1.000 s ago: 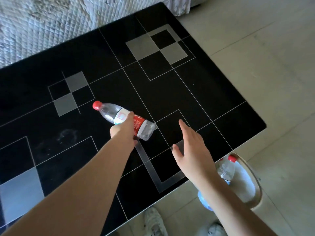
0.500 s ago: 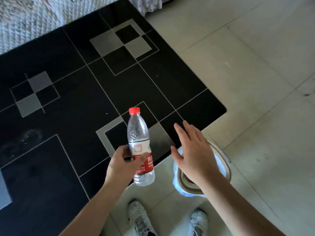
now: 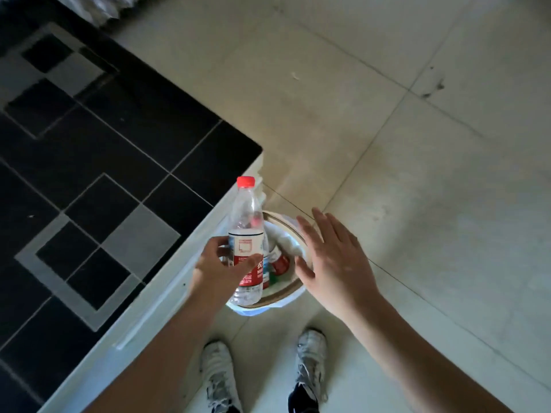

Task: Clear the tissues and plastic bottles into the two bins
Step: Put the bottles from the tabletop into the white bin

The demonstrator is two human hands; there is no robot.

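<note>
- Bin [image 3: 293,289]: round, on the floor just beside the table edge, lined with a pale bag folded over the rim. Rim partly hidden by the hands and the held bottle.
- Bin contents: at least one bottle with a red label [image 3: 279,263] lying inside; more red and clear plastic shows beside it, count cannot be told.
- Bottle [image 3: 246,234]: clear plastic, red cap, red-and-white label, looks empty. Held upright, directly above the bin's left half, not touching it.
- Left hand [image 3: 217,269]: closed around the bottle's lower half, thumb across the label, fingers wrapped behind.
- Right hand [image 3: 334,260]: open, fingers spread and straight, palm down, holding nothing. It hovers over the bin's right rim, near the bottle but apart from it.
- Table [image 3: 98,162]: black glossy top with thin pale lines and grey squares, white side edge. The corner lies just above the bin in the frame. The visible part carries nothing.
- Floor [image 3: 417,144]: large pale tiles with dark joints, a few dark marks at upper right.
- Shoes [image 3: 220,380]: two worn white trainers at the bottom, toes pointing toward the bin.
- Top left corner: strip of pale fabric, blurred.
</note>
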